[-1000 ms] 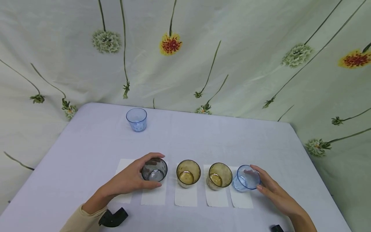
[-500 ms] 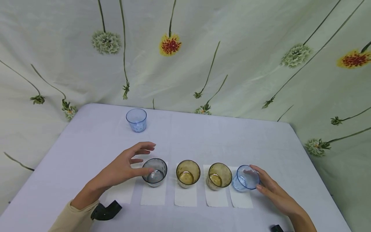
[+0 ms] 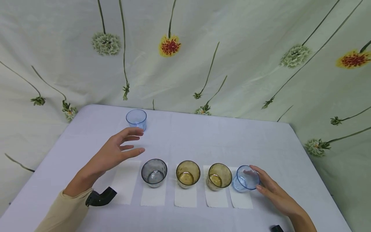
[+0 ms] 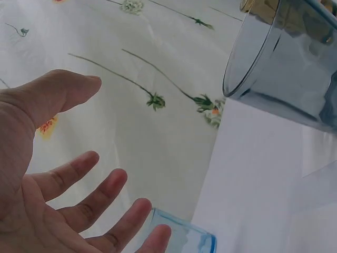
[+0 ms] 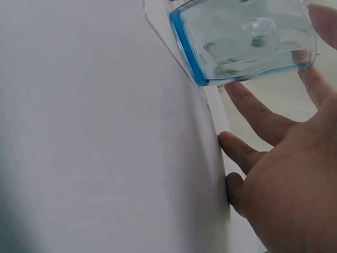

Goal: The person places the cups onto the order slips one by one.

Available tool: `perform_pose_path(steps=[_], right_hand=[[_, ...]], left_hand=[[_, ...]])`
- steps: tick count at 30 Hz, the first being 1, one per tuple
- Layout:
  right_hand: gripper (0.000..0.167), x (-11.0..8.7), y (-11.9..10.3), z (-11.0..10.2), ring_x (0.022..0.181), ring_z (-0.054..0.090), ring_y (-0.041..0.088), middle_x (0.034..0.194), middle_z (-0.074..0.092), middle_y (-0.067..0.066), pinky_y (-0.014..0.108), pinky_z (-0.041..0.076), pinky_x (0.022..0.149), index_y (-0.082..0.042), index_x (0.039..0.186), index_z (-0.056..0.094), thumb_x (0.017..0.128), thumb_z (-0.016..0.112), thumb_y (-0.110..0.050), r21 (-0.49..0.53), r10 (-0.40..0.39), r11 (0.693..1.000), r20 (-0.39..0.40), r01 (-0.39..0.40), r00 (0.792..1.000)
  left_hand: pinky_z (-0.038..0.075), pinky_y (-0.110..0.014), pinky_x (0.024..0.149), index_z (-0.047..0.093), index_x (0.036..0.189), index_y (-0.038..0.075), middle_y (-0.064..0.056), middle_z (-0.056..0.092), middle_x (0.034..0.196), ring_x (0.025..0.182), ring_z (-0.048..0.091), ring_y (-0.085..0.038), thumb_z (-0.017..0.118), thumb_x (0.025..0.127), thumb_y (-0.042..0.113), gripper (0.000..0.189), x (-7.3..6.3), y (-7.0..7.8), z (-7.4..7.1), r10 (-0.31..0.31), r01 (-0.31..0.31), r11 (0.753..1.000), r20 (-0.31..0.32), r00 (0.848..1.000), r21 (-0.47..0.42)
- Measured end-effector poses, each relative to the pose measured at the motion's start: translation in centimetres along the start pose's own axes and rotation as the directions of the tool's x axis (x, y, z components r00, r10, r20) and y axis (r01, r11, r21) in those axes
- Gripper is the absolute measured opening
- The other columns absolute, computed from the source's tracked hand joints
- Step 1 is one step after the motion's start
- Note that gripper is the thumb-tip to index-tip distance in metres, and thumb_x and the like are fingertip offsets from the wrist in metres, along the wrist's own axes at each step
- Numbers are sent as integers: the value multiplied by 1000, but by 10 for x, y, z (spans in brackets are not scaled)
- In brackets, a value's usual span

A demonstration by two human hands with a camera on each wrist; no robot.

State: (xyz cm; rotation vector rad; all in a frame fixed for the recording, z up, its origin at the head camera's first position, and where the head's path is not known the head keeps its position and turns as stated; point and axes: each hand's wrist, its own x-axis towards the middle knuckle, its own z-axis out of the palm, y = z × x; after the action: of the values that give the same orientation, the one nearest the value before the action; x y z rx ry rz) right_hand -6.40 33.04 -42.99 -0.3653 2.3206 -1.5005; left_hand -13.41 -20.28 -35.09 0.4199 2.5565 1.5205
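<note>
My left hand [image 3: 111, 154] is in the air over the table's left part, fingers spread and holding nothing. Just beyond its fingertips stands a clear blue glass [image 3: 136, 117], partly hidden by them; in the left wrist view that blue glass [image 4: 184, 237] shows behind the fingers. My right hand [image 3: 275, 191] holds another blue glass [image 3: 240, 184] near its rim between thumb and fingers. The right wrist view has this glass [image 5: 247, 45] up close. Between the hands stand a smoky grey glass [image 3: 154, 181] and two amber glasses, one left [image 3: 186, 182] and one right [image 3: 215, 183].
White paper strips [image 3: 185, 198] lie in a row on the white-covered table [image 3: 232, 138], the grey and amber glasses standing on them. The leftmost strip [image 3: 124, 187] lies below my left hand. A flowered cloth [image 3: 246, 64] hangs behind the table.
My left hand has let go of the grey glass and moved up and left toward the far blue glass. The grey glass stays in the row. My right hand keeps its hold.
</note>
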Motion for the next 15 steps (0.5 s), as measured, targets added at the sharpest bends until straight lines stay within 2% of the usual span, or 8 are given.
perform_pose_path(steps=[1,3,5,6,8,10,13,15], right_hand=[[59,0,0,0,131,16,-28,160,21,-15,39,22,120,-19,160,20,106,43,-11,-11,11,1000,-6,-11,1000],[60,0,-1,0,130,16,-29,159,21,-15,63,13,118,-18,160,19,106,43,-11,-5,14,1000,-9,-14,1000],[60,1,-1,1,129,16,-29,158,21,-16,76,6,111,-17,160,19,106,44,-11,8,17,1000,-12,-17,1000],[60,1,-1,1,133,15,-26,158,21,-17,77,6,111,-18,160,19,106,44,-12,6,23,1000,-16,-23,1000],[60,1,-2,2,148,9,-7,158,21,-15,82,1,104,-17,160,19,106,45,-12,18,25,1000,-17,-25,1000],[60,2,-2,2,155,3,19,159,21,-13,82,0,104,-18,160,20,106,45,-12,16,33,999,-20,-33,999],[59,1,-2,2,155,4,12,159,21,-12,82,0,104,-21,160,21,106,45,-12,15,24,1000,-18,-23,1000],[59,1,-1,2,147,9,-11,161,20,-10,64,10,119,-23,159,22,106,45,-12,-2,30,1000,-20,-30,999]], left_hand=[[47,-45,105,45,144,16,-3,51,144,134,50,-31,73,93,32,60,1,0,-2,-8,8,1000,-7,1000,-1],[48,-42,103,44,145,17,-4,50,145,135,49,-32,72,94,34,61,4,-1,-7,-30,30,1000,-21,999,7],[48,-38,100,44,146,17,-5,50,145,136,48,-31,71,94,36,61,7,-3,-11,-45,46,999,-36,998,13],[47,-37,99,44,146,17,-6,50,146,137,47,-31,71,94,36,61,9,-4,-13,-49,50,999,-44,998,19],[47,-36,98,44,146,17,-6,49,146,137,47,-31,70,94,38,62,12,-5,-16,-59,61,998,-56,997,33],[48,-37,96,44,146,17,-8,47,148,138,46,-33,70,94,39,61,14,-8,-19,-63,65,997,-70,996,36],[49,-41,96,44,146,18,-10,43,152,140,42,-36,70,94,39,62,19,-11,-23,-86,90,995,-99,991,30],[48,-46,96,45,146,18,-10,40,154,141,39,-37,70,94,39,62,22,-13,-26,-104,108,994,-123,987,30]])
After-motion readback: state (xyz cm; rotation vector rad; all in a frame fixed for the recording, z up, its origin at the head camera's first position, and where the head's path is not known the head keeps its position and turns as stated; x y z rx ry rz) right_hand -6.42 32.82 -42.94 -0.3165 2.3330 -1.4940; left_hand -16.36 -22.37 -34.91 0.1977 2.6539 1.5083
